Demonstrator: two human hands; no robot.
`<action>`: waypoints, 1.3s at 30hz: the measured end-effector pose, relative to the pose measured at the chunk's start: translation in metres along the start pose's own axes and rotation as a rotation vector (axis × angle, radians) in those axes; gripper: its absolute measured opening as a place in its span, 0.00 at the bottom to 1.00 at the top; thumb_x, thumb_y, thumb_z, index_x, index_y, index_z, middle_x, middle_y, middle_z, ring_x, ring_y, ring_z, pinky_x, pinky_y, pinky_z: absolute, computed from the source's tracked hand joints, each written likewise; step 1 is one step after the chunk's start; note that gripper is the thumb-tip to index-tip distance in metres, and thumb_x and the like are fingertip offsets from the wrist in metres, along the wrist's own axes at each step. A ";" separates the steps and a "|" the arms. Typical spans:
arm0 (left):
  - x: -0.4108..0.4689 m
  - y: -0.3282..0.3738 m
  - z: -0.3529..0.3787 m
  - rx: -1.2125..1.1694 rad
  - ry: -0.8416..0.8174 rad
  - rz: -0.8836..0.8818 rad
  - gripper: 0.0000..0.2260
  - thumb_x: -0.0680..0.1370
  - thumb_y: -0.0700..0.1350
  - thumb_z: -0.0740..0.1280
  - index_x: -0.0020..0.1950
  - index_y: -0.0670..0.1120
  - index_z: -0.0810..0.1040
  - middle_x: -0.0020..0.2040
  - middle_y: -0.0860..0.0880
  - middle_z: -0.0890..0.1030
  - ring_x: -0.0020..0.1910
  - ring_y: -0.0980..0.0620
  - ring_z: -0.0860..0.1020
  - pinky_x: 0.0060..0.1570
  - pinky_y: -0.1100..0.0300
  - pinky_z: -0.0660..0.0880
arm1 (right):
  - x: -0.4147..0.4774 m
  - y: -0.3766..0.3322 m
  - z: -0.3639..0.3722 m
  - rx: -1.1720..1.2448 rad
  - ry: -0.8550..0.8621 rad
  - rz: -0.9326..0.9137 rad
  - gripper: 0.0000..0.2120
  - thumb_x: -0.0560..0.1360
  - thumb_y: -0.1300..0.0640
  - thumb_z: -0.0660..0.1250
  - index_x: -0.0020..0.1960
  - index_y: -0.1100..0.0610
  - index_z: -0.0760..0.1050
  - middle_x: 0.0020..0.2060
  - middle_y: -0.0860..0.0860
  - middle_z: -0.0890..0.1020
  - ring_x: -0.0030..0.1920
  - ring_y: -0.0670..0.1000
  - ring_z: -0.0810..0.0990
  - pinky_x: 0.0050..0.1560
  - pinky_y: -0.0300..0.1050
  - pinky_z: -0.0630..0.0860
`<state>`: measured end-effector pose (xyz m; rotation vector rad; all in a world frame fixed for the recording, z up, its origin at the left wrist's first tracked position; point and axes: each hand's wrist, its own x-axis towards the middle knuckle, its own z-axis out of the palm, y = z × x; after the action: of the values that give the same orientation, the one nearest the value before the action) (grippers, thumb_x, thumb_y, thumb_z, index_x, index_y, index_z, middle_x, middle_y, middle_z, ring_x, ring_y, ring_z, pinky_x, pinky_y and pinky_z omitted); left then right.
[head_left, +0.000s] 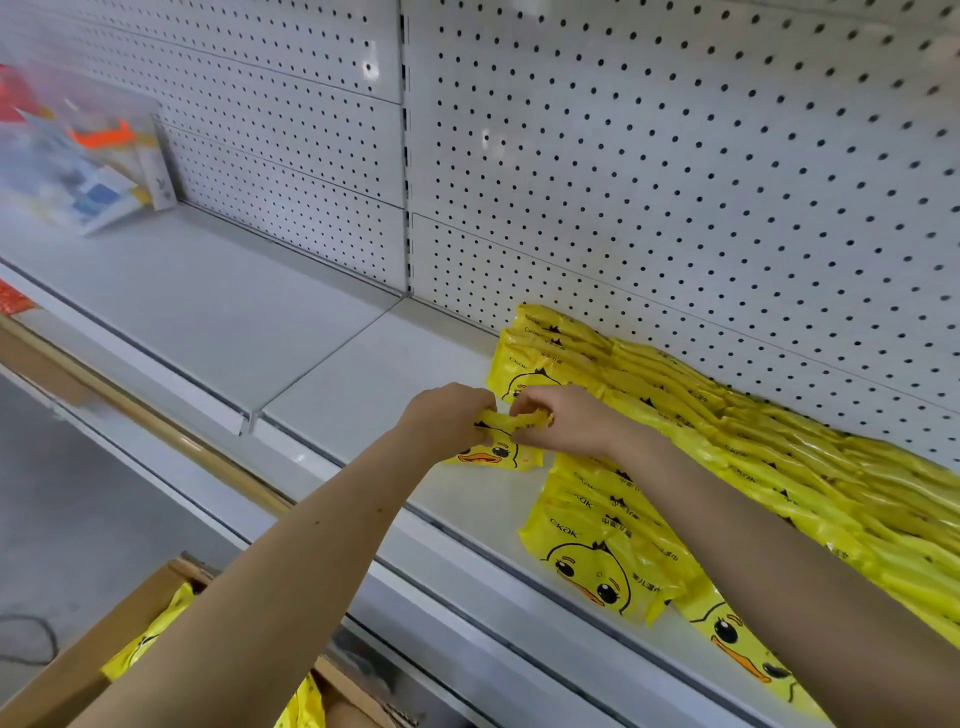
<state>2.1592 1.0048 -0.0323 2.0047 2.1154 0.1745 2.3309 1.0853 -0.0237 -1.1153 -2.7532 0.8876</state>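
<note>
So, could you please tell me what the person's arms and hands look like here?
The left arm and right arm are bare as far as the view shows, no sleeves in sight. The left hand and right hand wear no gloves, and I see no watch, ring or bracelet.

Yellow duck-print packet; white pegboard

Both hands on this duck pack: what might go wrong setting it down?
The pack, pinched at its top edge by left hand and right hand, may sag or slip. The front row leans close to the shelf edge; a nudge from the right forearm might tip packs off.
</note>
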 end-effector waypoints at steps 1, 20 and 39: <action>0.001 0.003 0.001 0.029 0.010 0.020 0.12 0.75 0.52 0.67 0.57 0.53 0.75 0.47 0.52 0.77 0.50 0.50 0.76 0.38 0.59 0.65 | -0.002 -0.001 0.003 -0.052 0.006 0.013 0.12 0.71 0.49 0.73 0.52 0.51 0.78 0.48 0.45 0.80 0.50 0.47 0.77 0.49 0.45 0.74; 0.037 0.004 0.012 0.121 0.221 0.057 0.10 0.77 0.43 0.64 0.58 0.48 0.72 0.53 0.49 0.74 0.56 0.47 0.70 0.39 0.56 0.67 | 0.005 0.013 0.009 -0.268 0.303 0.129 0.13 0.71 0.53 0.72 0.46 0.50 0.67 0.43 0.47 0.76 0.43 0.52 0.74 0.33 0.44 0.65; 0.088 0.017 0.032 0.247 0.259 0.109 0.19 0.74 0.42 0.69 0.62 0.46 0.69 0.61 0.47 0.72 0.59 0.45 0.71 0.54 0.55 0.70 | 0.026 0.036 0.010 -0.585 0.391 0.283 0.20 0.74 0.49 0.69 0.63 0.52 0.69 0.59 0.49 0.75 0.60 0.54 0.72 0.60 0.49 0.66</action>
<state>2.1800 1.0916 -0.0662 2.3552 2.2778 0.2098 2.3319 1.1188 -0.0553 -1.5786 -2.6033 -0.1629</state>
